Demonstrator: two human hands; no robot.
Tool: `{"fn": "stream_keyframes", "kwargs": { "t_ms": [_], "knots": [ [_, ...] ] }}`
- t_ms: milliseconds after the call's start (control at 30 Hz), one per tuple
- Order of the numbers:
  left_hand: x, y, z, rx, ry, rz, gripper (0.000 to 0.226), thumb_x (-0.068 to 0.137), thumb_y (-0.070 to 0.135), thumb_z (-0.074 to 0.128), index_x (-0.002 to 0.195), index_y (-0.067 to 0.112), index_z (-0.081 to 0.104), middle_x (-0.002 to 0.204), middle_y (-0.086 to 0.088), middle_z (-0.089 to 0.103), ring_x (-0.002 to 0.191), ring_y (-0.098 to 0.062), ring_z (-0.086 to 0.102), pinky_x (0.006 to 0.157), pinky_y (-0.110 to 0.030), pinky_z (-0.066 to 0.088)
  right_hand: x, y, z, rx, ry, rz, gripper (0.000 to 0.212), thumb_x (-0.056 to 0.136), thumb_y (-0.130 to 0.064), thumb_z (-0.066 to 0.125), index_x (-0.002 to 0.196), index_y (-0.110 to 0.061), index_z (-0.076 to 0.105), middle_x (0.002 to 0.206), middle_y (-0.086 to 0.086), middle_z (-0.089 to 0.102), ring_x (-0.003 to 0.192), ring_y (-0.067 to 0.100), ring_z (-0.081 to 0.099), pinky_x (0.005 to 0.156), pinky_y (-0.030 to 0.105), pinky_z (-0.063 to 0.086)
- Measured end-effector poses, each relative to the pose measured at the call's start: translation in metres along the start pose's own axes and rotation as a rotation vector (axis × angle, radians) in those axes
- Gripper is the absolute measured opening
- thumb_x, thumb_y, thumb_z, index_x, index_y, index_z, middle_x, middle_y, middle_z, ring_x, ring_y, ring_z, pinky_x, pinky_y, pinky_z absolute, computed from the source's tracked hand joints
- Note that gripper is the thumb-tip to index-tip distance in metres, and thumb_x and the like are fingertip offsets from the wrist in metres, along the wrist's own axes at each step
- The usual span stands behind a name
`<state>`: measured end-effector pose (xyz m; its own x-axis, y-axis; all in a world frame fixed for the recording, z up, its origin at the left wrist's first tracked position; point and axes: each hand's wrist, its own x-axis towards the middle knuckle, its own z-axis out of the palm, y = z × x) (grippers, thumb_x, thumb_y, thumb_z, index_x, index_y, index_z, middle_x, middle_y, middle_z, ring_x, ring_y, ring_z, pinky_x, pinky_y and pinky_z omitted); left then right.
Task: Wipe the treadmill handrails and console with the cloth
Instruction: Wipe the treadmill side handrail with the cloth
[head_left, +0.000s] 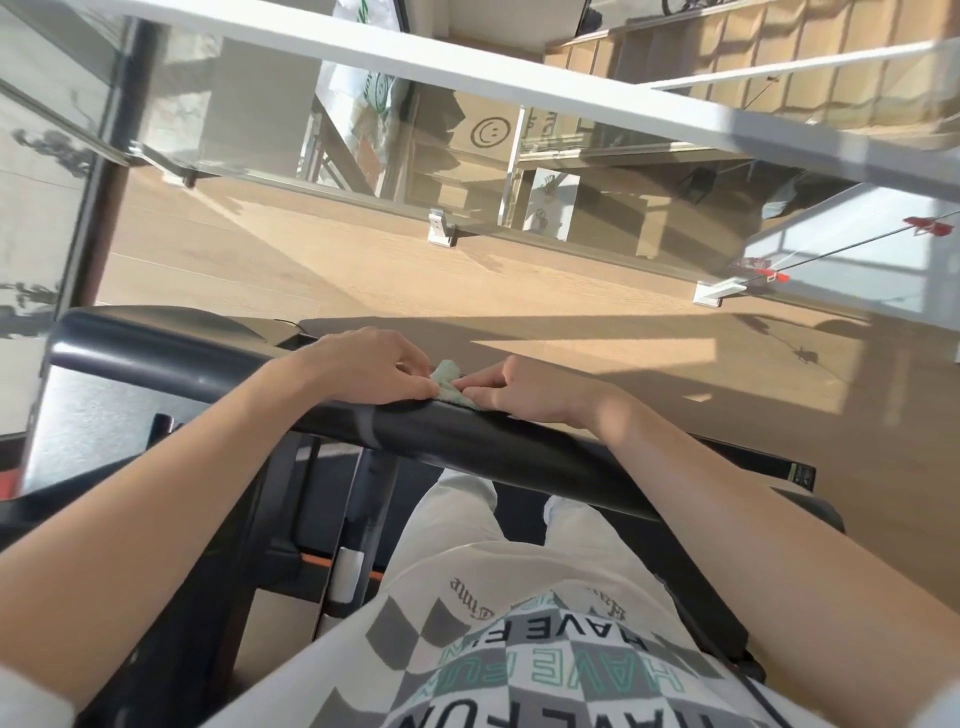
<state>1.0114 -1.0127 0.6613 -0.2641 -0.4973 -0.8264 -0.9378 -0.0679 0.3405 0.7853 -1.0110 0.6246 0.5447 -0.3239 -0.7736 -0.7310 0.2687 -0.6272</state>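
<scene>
A small light green cloth (451, 387) lies bunched on top of the black treadmill front bar (519, 447), which runs from the upper left down to the right. My left hand (363, 371) rests on the bar with its fingertips pinching the cloth's left side. My right hand (524, 389) rests on the bar with its fingertips pinching the cloth's right side. Most of the cloth is hidden between the two hands. The console panel (166, 325) curves away at the far left of the bar.
Beyond the bar is a sunlit wooden floor (415, 280) edged by a glass railing (467, 156) with white clamps. A dark post (111, 171) stands at the left. The treadmill frame and uprights (332, 545) sit below the bar, beside my legs.
</scene>
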Motion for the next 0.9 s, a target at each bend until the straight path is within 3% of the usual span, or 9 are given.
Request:
{"fn": "stream_keyframes", "kwargs": {
  "t_ms": [167,267,367,467,600,767,900],
  "knots": [
    [-0.014,-0.016,-0.002,-0.004,0.105,-0.013,0.017,0.092,0.054,0.057,0.085,0.045,0.07,0.087,0.027,0.063,0.085,-0.003,0.058,0.074,-0.031,0.043,0.014,-0.022,0.008,-0.009,-0.004,-0.025,0.034,0.103,-0.043,0.049,0.135,-0.043,0.06,0.12,-0.017,0.064,0.104,0.004,0.058,0.08,0.015,0.037],
    [-0.021,-0.015,0.002,-0.032,0.166,0.005,0.011,0.087,0.044,0.063,0.077,0.047,0.061,0.08,0.026,0.06,0.077,0.003,0.054,0.072,-0.031,0.043,0.003,-0.024,0.009,-0.009,-0.003,-0.081,0.033,0.104,-0.043,0.048,0.134,-0.047,0.059,0.115,-0.019,0.068,0.095,-0.004,0.061,0.076,0.011,0.039],
    [-0.025,-0.001,0.014,-0.018,0.201,0.058,0.014,0.085,0.039,0.068,0.08,0.043,0.055,0.078,0.02,0.059,0.071,0.0,0.052,0.067,-0.032,0.041,-0.018,-0.013,0.009,-0.062,0.015,-0.152,0.037,0.104,-0.038,0.05,0.14,-0.039,0.056,0.13,-0.016,0.065,0.103,-0.006,0.059,0.083,0.007,0.038],
    [-0.026,0.023,0.028,0.015,0.222,0.117,0.015,0.084,0.042,0.068,0.087,0.044,0.053,0.082,0.016,0.063,0.074,-0.011,0.057,0.067,-0.032,0.043,-0.04,0.007,0.008,-0.112,0.082,-0.135,0.04,0.102,-0.037,0.054,0.142,-0.035,0.055,0.141,-0.012,0.059,0.121,0.006,0.055,0.095,0.018,0.037],
    [-0.021,0.06,0.05,0.093,0.25,0.166,0.019,0.085,0.048,0.066,0.092,0.047,0.048,0.081,0.017,0.061,0.075,-0.013,0.056,0.062,-0.03,0.035,-0.073,0.042,0.006,-0.123,0.157,-0.114,0.041,0.1,-0.041,0.055,0.142,-0.04,0.054,0.133,-0.012,0.064,0.115,0.008,0.057,0.101,0.029,0.043],
    [-0.01,0.105,0.076,0.085,0.284,0.203,0.027,0.085,0.051,0.068,0.108,0.045,0.055,0.1,0.02,0.068,0.089,-0.014,0.063,0.073,-0.035,0.05,-0.113,0.085,0.003,-0.225,0.274,-0.081,0.045,0.1,-0.045,0.053,0.145,-0.04,0.049,0.114,-0.004,0.068,0.097,0.013,0.058,0.089,0.033,0.046],
    [-0.002,0.146,0.096,0.076,0.306,0.223,0.034,0.086,0.051,0.068,0.118,0.048,0.056,0.111,0.022,0.067,0.096,-0.013,0.063,0.082,-0.038,0.053,-0.145,0.12,0.002,-0.302,0.362,-0.066,0.045,0.101,-0.046,0.05,0.146,-0.042,0.047,0.105,-0.006,0.067,0.093,0.013,0.055,0.083,0.034,0.045]
  ]
}}
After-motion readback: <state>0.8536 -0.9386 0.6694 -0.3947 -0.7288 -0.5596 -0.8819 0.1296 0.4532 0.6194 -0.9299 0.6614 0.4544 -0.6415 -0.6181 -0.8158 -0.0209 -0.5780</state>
